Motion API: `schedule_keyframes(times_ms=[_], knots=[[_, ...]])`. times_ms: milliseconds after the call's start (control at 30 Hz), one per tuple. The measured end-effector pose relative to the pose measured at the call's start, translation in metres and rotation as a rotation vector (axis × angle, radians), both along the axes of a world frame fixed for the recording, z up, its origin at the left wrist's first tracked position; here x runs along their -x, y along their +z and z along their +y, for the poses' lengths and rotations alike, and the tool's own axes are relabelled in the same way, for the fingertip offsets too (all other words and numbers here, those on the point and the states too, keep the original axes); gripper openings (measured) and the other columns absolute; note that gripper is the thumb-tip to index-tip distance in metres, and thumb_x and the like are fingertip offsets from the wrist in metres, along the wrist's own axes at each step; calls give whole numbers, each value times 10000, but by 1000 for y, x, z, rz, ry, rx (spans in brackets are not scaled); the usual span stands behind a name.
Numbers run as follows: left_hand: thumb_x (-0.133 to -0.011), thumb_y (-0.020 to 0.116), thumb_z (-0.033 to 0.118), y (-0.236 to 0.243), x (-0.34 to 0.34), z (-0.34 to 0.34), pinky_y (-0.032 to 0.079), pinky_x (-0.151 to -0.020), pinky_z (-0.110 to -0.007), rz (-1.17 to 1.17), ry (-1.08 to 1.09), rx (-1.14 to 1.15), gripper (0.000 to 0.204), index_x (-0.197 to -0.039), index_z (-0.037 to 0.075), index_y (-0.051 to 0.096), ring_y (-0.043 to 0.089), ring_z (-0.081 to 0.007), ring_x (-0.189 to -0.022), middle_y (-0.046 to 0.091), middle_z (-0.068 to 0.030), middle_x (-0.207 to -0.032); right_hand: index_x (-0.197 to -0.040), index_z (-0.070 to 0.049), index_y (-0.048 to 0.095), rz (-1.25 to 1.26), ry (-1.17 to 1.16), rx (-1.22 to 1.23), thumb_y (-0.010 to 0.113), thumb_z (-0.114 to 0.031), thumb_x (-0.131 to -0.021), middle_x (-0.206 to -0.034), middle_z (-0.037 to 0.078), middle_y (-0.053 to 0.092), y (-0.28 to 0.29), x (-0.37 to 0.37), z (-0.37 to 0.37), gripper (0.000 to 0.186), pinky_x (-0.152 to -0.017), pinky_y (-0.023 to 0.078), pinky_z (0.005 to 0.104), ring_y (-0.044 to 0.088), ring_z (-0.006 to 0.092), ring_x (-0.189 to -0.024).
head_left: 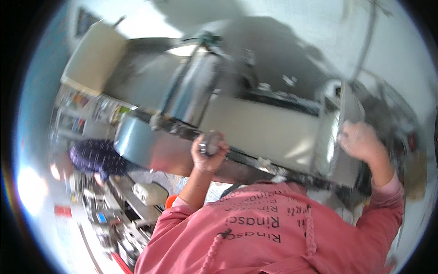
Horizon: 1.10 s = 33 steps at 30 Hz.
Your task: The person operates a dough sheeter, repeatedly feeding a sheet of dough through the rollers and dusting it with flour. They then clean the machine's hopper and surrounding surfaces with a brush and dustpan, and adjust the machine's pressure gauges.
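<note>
Before me stands a long metal machine with a pale flat belt [267, 128], which resembles a dough sheeter. My left hand [208, 153] is wrapped round a dark rounded knob [211, 144] at the machine's near side. At the right end, my right hand [362, 141] has whitish, flour-like dust on its fingers. Its fingers are curled by an upright grey metal panel [349, 137]; blur hides whether they grip its edge or something small. A barred guard [194, 89] crosses the machine left of the belt.
Beyond the guard, the machine's left end carries an upright cream panel [93, 61]. A rounded metal housing [134, 139] juts out at the near left. Behind it is another person in a dark patterned top [98, 157]. Shelves and a white container [150, 194] stand at the lower left.
</note>
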<state>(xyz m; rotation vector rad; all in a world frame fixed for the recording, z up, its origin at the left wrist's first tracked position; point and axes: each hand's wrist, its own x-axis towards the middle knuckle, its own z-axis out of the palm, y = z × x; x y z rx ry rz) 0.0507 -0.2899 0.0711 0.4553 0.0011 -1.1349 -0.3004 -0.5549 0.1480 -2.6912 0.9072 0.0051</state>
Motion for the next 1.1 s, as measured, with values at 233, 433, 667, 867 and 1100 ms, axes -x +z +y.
schedule_keyframes(times_ms=[233, 433, 667, 867, 1100], knots=[[-770, 653, 358, -10, 0, 3, 471, -770, -377, -118, -118, 29, 450, -1061, 22, 582, 593, -258, -914, 613, -146, -1091, -1296, -51, 390, -440, 302, -462, 566, -39, -749, -1179, 200, 522, -51, -180, -21, 575, -811, 470, 385, 585, 301, -868], [-804, 608, 309, -18, -3, 1, 457, -825, -377, -84, -141, 168, 392, -1116, 72, 589, 585, -279, -1028, 548, -143, -1239, -1322, -32, 316, -871, 524, 463, 618, -114, -740, -1313, 265, 334, -50, -316, -77, 660, -964, 339, 505, 376, 408, -1171], [-799, 624, 315, -24, 16, -3, 451, -835, -356, 54, -11, 201, 416, -1124, 62, 571, 592, -247, -960, 568, -146, -1178, -1228, -58, 320, -980, 888, 621, 642, -42, -668, -1231, 269, 352, -95, -361, -134, 647, -889, 363, 592, 388, 487, -1103], [-789, 627, 296, -21, 24, -11, 447, -845, -360, 122, 27, 328, 395, -1111, 76, 564, 564, -250, -1008, 528, -136, -1217, -1211, -60, 339, -935, 913, 707, 630, -40, -692, -1196, 266, 368, -97, -360, -144, 595, -869, 395, 558, 419, 480, -1059], [-759, 646, 252, -24, 21, -11, 455, -764, -296, 183, 47, 305, 362, -1061, 74, 559, 511, -193, -779, 496, -131, -1146, -1111, -130, 424, -921, -54, -932, 633, -264, -795, -971, 104, 504, -71, -363, -98, 402, -466, 426, 309, 539, 199, -736]])
